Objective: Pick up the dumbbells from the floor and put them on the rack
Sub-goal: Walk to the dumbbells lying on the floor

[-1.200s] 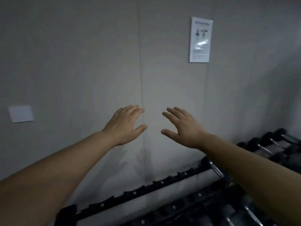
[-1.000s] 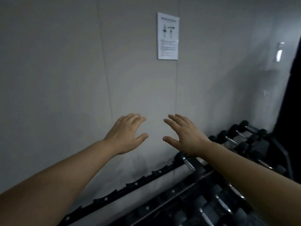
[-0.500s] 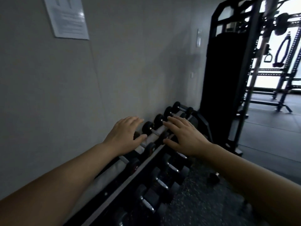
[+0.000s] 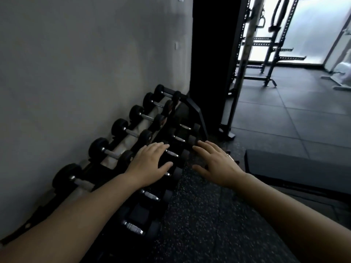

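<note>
The view has swung from bare wall down to the rack at centre-left; left hand and right hand hover spread, empty, seemingly seeking floor dumbbells.

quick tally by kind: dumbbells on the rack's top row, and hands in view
Black round-headed dumbbells with metal handles, top row of the black metal rack: 6
Bare hands, left hand and right hand, both open and empty: 2
Total: 8
Lower-row dumbbells are too dark and partly hidden to count.
</note>
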Demonstrator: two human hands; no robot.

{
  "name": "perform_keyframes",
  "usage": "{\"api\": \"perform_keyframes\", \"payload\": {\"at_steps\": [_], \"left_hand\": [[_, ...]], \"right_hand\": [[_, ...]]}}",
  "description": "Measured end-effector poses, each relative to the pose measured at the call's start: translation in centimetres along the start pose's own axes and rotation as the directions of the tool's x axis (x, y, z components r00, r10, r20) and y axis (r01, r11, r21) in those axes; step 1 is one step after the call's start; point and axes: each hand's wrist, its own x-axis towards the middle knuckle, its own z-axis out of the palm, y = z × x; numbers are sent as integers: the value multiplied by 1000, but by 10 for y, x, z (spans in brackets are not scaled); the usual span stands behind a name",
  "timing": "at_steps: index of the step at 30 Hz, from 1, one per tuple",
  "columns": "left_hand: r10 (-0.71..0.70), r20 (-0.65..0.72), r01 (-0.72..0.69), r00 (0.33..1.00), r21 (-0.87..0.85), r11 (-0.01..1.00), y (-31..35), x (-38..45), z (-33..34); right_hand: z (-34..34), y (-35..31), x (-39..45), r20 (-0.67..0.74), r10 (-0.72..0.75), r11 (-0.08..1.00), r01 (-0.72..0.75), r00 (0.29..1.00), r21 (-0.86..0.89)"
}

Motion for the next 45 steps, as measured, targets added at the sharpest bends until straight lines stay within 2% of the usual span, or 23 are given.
{"api": "perform_keyframes", "payload": {"at_steps": [9, 16, 21, 26, 31, 38, 45], "left_hand": [[31, 218, -1, 976, -137, 991, -33, 104, 118], [-46, 451, 194, 891, -288, 938, -19, 192, 212], [-86, 526, 276, 846, -294, 915, 4, 266, 277], [-205, 635, 478, 745, -294, 828, 16, 342, 337], [-327, 682, 625, 654, -243, 742, 4, 405, 395], [-371, 741, 731, 560, -230, 642, -27, 508, 486], [-360, 818, 779, 449, -162, 605, -69, 618, 634]], "right_hand": [[79, 96, 7, 169, 271, 960, -278, 948, 22], [125, 192, 18, 267, 438, 882, -468, 858, 56], [151, 277, 51, 340, 447, 859, -503, 827, 93], [174, 360, 85, 460, 433, 820, -551, 775, 157], [205, 433, 120, 574, 444, 767, -623, 688, 153], [268, 533, 186, 660, 479, 696, -708, 579, 117], [368, 642, 264, 702, 512, 622, -777, 495, 94]]}}
